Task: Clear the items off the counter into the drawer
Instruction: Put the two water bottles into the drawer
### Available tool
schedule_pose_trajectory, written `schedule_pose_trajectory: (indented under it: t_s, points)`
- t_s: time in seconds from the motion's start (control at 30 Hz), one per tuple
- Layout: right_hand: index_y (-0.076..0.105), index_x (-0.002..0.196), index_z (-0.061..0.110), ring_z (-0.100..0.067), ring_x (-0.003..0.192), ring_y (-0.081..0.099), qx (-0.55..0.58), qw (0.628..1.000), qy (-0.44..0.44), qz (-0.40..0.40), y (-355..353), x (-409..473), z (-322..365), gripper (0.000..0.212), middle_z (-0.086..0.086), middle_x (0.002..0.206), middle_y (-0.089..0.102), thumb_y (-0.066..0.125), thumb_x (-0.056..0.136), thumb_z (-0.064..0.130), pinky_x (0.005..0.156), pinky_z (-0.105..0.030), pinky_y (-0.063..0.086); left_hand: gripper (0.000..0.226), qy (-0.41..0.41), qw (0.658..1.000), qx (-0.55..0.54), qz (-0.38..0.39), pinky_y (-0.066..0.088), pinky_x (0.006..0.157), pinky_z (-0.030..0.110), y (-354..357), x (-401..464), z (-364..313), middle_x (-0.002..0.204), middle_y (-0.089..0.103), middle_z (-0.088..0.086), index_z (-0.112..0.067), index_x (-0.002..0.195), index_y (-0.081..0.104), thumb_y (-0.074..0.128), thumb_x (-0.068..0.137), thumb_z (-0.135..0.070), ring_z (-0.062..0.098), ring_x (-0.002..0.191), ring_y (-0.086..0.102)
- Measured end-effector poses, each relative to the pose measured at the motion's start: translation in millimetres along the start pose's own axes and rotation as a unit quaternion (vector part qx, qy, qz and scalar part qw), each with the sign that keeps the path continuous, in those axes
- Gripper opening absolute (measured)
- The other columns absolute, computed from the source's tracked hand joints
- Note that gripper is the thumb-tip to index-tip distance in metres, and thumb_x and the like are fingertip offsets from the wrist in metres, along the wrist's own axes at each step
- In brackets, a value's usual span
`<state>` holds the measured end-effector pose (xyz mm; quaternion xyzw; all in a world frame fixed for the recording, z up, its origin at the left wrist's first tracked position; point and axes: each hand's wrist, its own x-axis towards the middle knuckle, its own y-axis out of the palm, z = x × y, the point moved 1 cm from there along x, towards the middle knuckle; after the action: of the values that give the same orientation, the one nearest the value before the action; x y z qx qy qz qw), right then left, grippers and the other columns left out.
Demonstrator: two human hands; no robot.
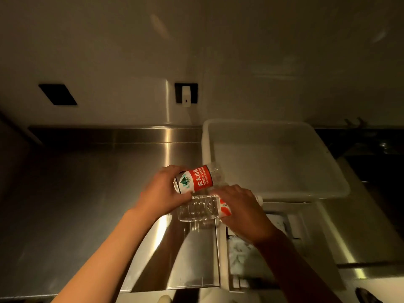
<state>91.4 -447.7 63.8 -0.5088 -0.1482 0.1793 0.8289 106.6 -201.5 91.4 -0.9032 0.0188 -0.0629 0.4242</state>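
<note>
My left hand (162,189) grips a clear water bottle with a red label (200,179), held tilted above the steel counter (87,193). Just below it, my right hand (240,212) holds a second clear bottle (197,209) lying sideways, its red label partly under my fingers and its white cap poking out to the right. Both bottles hover at the counter's right edge, beside the open drawer (306,232). White items (240,256) lie inside the drawer, partly hidden by my right forearm.
A white plastic tub (328,189) sits behind the drawer at the right. Two dark wall sockets (58,94), one holding a white plug (186,95), are on the back wall. A dark stovetop area (376,149) lies at the far right.
</note>
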Motion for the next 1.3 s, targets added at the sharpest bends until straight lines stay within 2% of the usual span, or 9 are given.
schedule_pose_trajectory:
  t_s: [0.2, 0.4, 0.6, 0.73, 0.83, 0.97, 1.03, 1.13, 1.3]
  points:
    - [0.045, 0.136, 0.046, -0.005, 0.122, 0.045, 0.007, 0.998, 0.06, -0.006, -23, -42, -46, 0.068, 0.021, 0.132, 0.054, 0.076, 0.079, 0.027, 0.103, -0.027, 0.029, 0.063, 0.041, 0.998, -0.006, 0.043, 0.056, 0.086, 0.031, 47, 13, -54, 0.113, 0.065, -0.01, -0.032, 0.125, 0.063, 0.084, 0.068, -0.046, 0.007, 0.102, 0.06]
    - [0.048, 0.136, 0.044, -0.005, 0.117, 0.048, 0.018, 0.995, 0.099, 0.011, -40, -81, -86, 0.062, 0.019, 0.13, 0.055, 0.073, 0.082, 0.027, 0.107, -0.036, 0.04, 0.063, 0.073, 0.995, -0.002, 0.074, 0.051, 0.087, 0.029, 94, 19, -97, 0.114, 0.064, -0.01, -0.028, 0.128, 0.063, 0.084, 0.07, -0.038, 0.01, 0.106, 0.057]
    - [0.047, 0.142, 0.041, -0.007, 0.13, 0.043, 0.031, 0.99, 0.129, 0.04, -47, -117, -122, 0.06, 0.017, 0.14, 0.052, 0.07, 0.087, 0.034, 0.114, -0.04, 0.036, 0.067, 0.086, 0.99, 0.004, 0.113, 0.052, 0.092, 0.034, 141, 20, -124, 0.115, 0.064, -0.011, -0.029, 0.131, 0.061, 0.085, 0.069, -0.039, 0.01, 0.108, 0.056]
    - [0.049, 0.14, 0.041, -0.009, 0.132, 0.044, 0.038, 0.988, 0.145, 0.044, -44, -132, -139, 0.057, 0.015, 0.14, 0.053, 0.071, 0.087, 0.034, 0.114, -0.04, 0.036, 0.068, 0.091, 0.987, -0.002, 0.131, 0.053, 0.09, 0.032, 170, 18, -132, 0.115, 0.063, -0.012, -0.03, 0.131, 0.06, 0.084, 0.068, -0.042, 0.009, 0.106, 0.056]
    - [0.046, 0.139, 0.042, -0.01, 0.133, 0.042, 0.021, 0.987, 0.15, 0.047, -34, -138, -147, 0.059, 0.015, 0.14, 0.051, 0.071, 0.086, 0.033, 0.117, -0.036, 0.028, 0.069, 0.085, 0.987, 0.006, 0.137, 0.052, 0.091, 0.032, 187, 15, -132, 0.117, 0.062, -0.013, -0.031, 0.133, 0.059, 0.083, 0.07, -0.045, 0.007, 0.107, 0.055]
    - [0.043, 0.137, 0.045, -0.01, 0.129, 0.044, -0.022, 0.99, 0.128, 0.053, -20, -138, -152, 0.06, 0.018, 0.135, 0.053, 0.071, 0.084, 0.036, 0.113, -0.035, 0.028, 0.071, 0.076, 0.988, 0.022, 0.135, 0.053, 0.089, 0.032, 198, 14, -128, 0.12, 0.06, -0.018, -0.035, 0.133, 0.057, 0.082, 0.069, -0.051, 0.004, 0.111, 0.053]
    - [0.042, 0.137, 0.046, -0.01, 0.128, 0.044, -0.024, 0.991, 0.116, 0.054, -15, -137, -155, 0.061, 0.018, 0.134, 0.054, 0.069, 0.083, 0.037, 0.111, -0.036, 0.028, 0.069, 0.085, 0.988, 0.017, 0.132, 0.051, 0.087, 0.026, 202, 15, -127, 0.119, 0.061, -0.018, -0.034, 0.132, 0.058, 0.084, 0.069, -0.047, 0.004, 0.11, 0.053]
    - [0.042, 0.136, 0.044, -0.012, 0.129, 0.045, -0.012, 0.993, 0.107, 0.052, -13, -134, -154, 0.059, 0.016, 0.136, 0.055, 0.069, 0.084, 0.038, 0.111, -0.037, 0.027, 0.065, 0.089, 0.989, 0.001, 0.122, 0.04, 0.083, 0.011, 205, 15, -126, 0.116, 0.06, -0.019, -0.033, 0.128, 0.061, 0.086, 0.068, -0.041, 0.002, 0.108, 0.051]
    - [0.041, 0.142, 0.043, -0.01, 0.137, 0.037, 0.019, 0.99, 0.116, 0.073, -6, -136, -147, 0.057, 0.015, 0.144, 0.048, 0.065, 0.091, 0.036, 0.118, -0.035, 0.017, 0.064, 0.119, 0.986, 0.002, 0.117, 0.047, 0.087, 0.021, 205, 13, -122, 0.114, 0.06, -0.018, -0.032, 0.122, 0.063, 0.086, 0.065, -0.049, 0.002, 0.106, 0.05]
